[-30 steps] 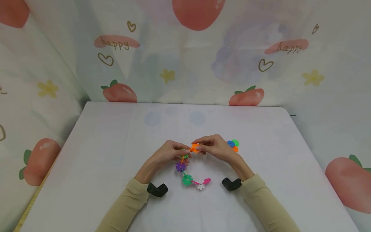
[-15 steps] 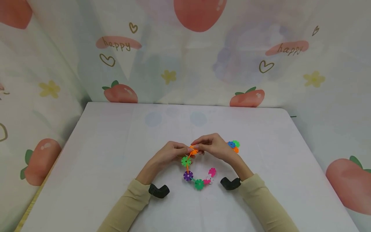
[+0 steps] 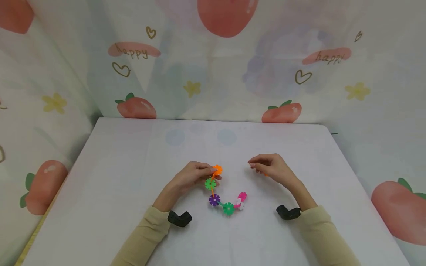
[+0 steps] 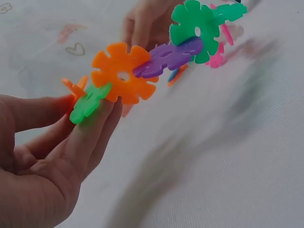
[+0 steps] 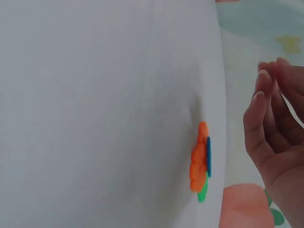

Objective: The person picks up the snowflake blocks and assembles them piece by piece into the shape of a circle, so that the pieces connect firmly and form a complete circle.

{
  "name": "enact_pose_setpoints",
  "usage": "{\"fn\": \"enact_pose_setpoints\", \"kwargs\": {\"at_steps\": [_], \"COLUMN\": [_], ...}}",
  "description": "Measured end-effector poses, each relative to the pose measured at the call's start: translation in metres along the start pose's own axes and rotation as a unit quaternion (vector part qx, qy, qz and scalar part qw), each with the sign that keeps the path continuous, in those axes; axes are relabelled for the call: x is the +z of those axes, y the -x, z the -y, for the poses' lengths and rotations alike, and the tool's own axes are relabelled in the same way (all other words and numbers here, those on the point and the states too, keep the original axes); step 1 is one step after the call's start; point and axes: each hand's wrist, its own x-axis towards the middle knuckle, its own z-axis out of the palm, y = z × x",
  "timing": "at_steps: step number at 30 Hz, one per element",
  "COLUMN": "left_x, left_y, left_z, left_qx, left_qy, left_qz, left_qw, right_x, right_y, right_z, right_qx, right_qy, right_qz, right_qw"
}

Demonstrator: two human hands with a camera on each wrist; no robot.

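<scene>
In the head view my left hand (image 3: 193, 175) pinches the orange end disc (image 3: 217, 170) of a chain of notched plastic snowflake discs. From there the chain curves down through a light green disc (image 3: 210, 183), a purple disc (image 3: 214, 200) and a green disc (image 3: 228, 208) to white and pink ones. The left wrist view shows these pieces slotted together edge to edge. My right hand (image 3: 274, 169) hovers at the right, fingers loosely bent, nothing visible between them. Below it lie loose discs, orange (image 5: 197, 164), blue (image 5: 209, 156) and green (image 5: 203, 194), mostly hidden from the head view.
A white-covered table (image 3: 133, 147) carries everything. Patterned cloth (image 3: 206, 66) hangs behind it and at both sides. Black wrist-worn devices (image 3: 180, 218) sit at both cuffs.
My right hand has let go of the orange disc and moved right, over the loose discs. The left hand still holds the chain, whose far end has swung to the right.
</scene>
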Motion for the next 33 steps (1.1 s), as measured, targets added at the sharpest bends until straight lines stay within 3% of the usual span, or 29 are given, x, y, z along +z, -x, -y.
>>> {"fn": "enact_pose_setpoints", "kwargs": {"at_steps": [7, 15, 20, 33], "left_x": [-0.005, -0.008, -0.008, -0.006], "left_y": [0.001, -0.001, -0.001, -0.002], "left_z": [0.002, 0.002, 0.0, 0.0], "left_qx": [-0.004, 0.005, 0.01, 0.0], "left_qy": [-0.008, 0.002, 0.003, 0.015], "left_qz": [-0.001, 0.012, 0.011, 0.009], "left_qw": [1.0, 0.9999, 0.9999, 0.9999], "right_x": [-0.018, -0.02, -0.018, -0.011], "right_y": [0.011, 0.009, 0.006, 0.004], "right_z": [-0.015, -0.017, -0.022, -0.029], "right_qx": [0.014, 0.045, 0.035, 0.0], "right_qy": [0.061, 0.152, 0.172, 0.188], "right_qz": [-0.035, -0.057, -0.043, -0.053], "right_qw": [0.997, 0.986, 0.984, 0.981]}}
